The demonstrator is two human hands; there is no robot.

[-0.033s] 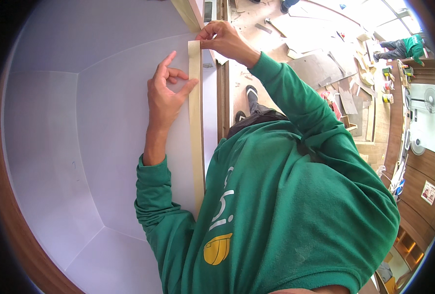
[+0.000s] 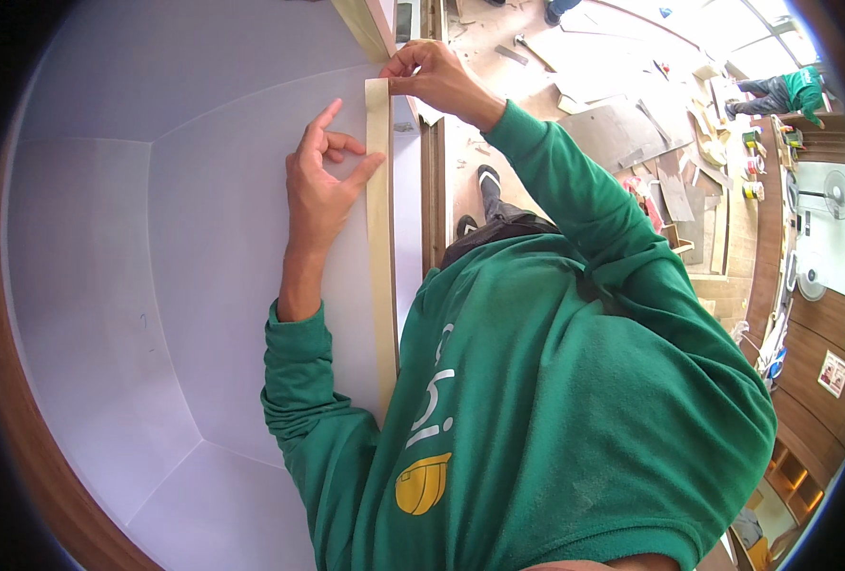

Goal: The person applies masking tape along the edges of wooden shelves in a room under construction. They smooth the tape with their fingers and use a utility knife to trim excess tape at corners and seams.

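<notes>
A long cream tape strip (image 2: pixel 377 209) runs along the edge of a cabinet board, from its upper end down to where my sweatshirt covers it. My left hand (image 2: pixel 322 181) is inside the cabinet's pale interior, beside the strip. Its thumb tip rests against the strip's face; the index finger points up and the other fingers are apart and hold nothing. At the upper end of the strip, my right hand (image 2: pixel 432 81) is closed, thumb and fingers pinching the end by the board's edge. Part of that grip is hidden by the fingers.
Pale lilac cabinet walls (image 2: pixel 89 266) surround my left arm. Another cream-edged board (image 2: pixel 365 29) juts in above. On the floor at right lie board offcuts (image 2: pixel 622 133) and a hammer (image 2: pixel 534 52). A person in green (image 2: pixel 803 92) bends over far right, near fans (image 2: pixel 835 195) and several tins (image 2: pixel 754 190).
</notes>
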